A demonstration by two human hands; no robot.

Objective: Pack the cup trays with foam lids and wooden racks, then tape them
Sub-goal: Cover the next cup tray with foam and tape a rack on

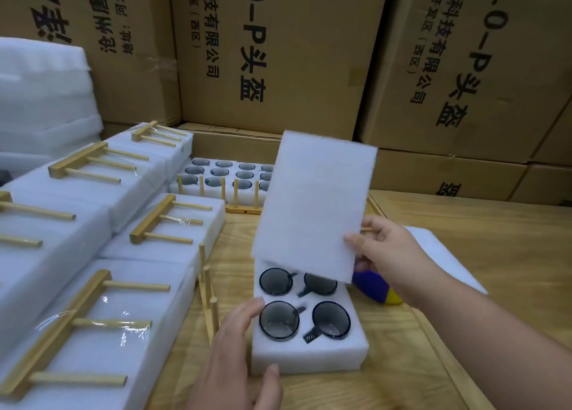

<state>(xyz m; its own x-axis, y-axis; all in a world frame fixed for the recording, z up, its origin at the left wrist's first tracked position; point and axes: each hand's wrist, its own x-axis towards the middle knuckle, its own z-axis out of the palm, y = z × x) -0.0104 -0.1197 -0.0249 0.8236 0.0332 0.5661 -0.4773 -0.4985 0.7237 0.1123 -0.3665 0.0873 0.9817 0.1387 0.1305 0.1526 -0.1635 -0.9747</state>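
With several taped packs [102, 323] stacked at my left, my right hand [383, 255] pinched a flat white foam lid [312, 205] above the white foam cup tray [309, 352] on the wooden surface [464, 347], my relaxed left hand [238, 347] steadying its edge; wooden rack [208, 298] and tape remained

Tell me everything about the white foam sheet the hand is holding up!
The foam lid is a thin, flat, white rectangle with a soft, slightly fuzzy-looking surface. The right hand pinches its lower right edge, holding it tilted in the air. Its bottom edge hangs over the back of the foam cup tray, hiding part of the far cups. It is not yet laid flat on the tray.
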